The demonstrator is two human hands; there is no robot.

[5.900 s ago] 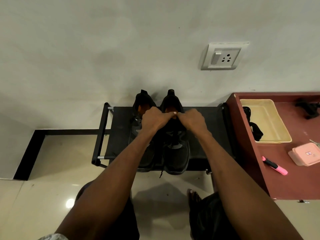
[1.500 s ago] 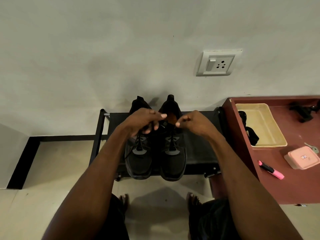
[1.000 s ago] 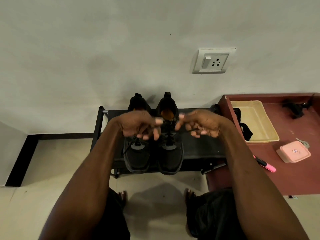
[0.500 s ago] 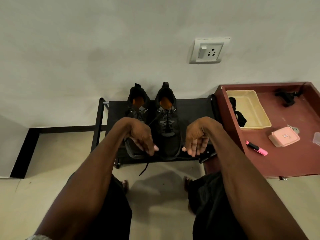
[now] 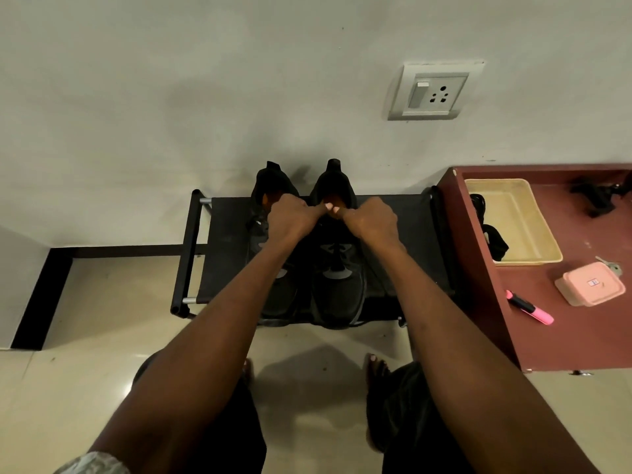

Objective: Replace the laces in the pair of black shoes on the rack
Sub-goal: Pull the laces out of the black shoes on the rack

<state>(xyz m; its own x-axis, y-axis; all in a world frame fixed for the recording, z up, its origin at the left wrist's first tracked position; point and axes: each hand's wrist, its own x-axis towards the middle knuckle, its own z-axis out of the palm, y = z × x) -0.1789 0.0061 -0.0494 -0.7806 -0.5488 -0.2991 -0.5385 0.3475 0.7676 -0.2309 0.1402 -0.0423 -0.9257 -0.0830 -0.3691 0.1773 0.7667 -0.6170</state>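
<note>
Both hands back up from the rack's front edge: left hand (image 5: 293,218) and right hand (image 5: 371,220), each grip curled, apparently pinching lace ends over the right black shoe (image 5: 338,268) on the rack (image 5: 225,254). No legible writing.

Black shoes: two, left shoe (image 5: 273,234) and right shoe (image 5: 338,275), side by side on one rack (image 5: 225,254). Hands over them: two, left hand (image 5: 292,220), right hand (image 5: 371,222). Bare feet on the floor: two. On the red worktop (image 5: 581,336): one cream tray (image 5: 519,220), one pink box (image 5: 590,285), one pink marker (image 5: 530,307), one key (image 5: 610,265). Wall: one socket plate (image 5: 434,92).
</note>
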